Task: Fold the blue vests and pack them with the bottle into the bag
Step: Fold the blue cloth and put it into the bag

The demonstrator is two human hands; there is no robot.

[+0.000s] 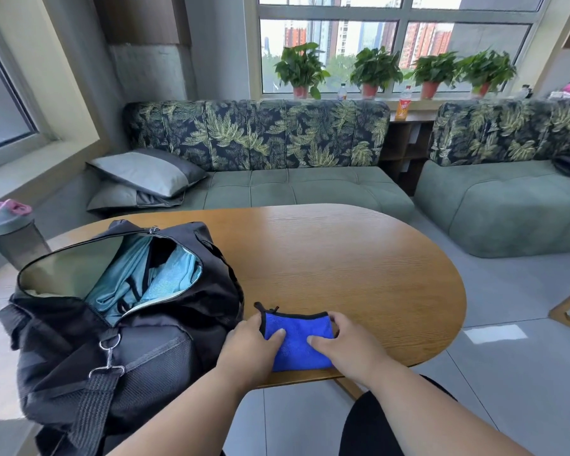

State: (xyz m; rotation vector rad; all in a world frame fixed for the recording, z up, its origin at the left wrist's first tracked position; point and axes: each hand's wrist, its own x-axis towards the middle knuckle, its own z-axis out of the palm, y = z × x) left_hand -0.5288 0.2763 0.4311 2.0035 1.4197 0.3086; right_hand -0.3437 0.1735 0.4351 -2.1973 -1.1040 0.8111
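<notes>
You are seated at an oval wooden table [343,258] with a grey tiled floor [507,373] around it. Beyond the table's far edge stands a green sofa [277,179] with a leaf-print back, two grey pillows [145,179] piled at its left end, and a second matching seat [500,199] to the right of the table. Behind the sofa a window sill carries four potted plants [301,70] and two drink bottles [403,103].

On the table's left end sits the black bag [112,324], unzipped and gaping toward you. Inside it you can see light blue fabric [139,281] lying against a pale lining. Behind the bag, at the table's far left, stands a dark bottle [14,235] with a grey lid and pink cap, upright and outside the bag.

At the table's near edge, just right of the bag, lies a folded blue vest [297,340] with black trim. Your left hand [250,347] holds its left side, thumb on top and fingers curled round the trimmed edge. Your right hand [349,343] holds its right side the same way, thumb pressed on the cloth.
</notes>
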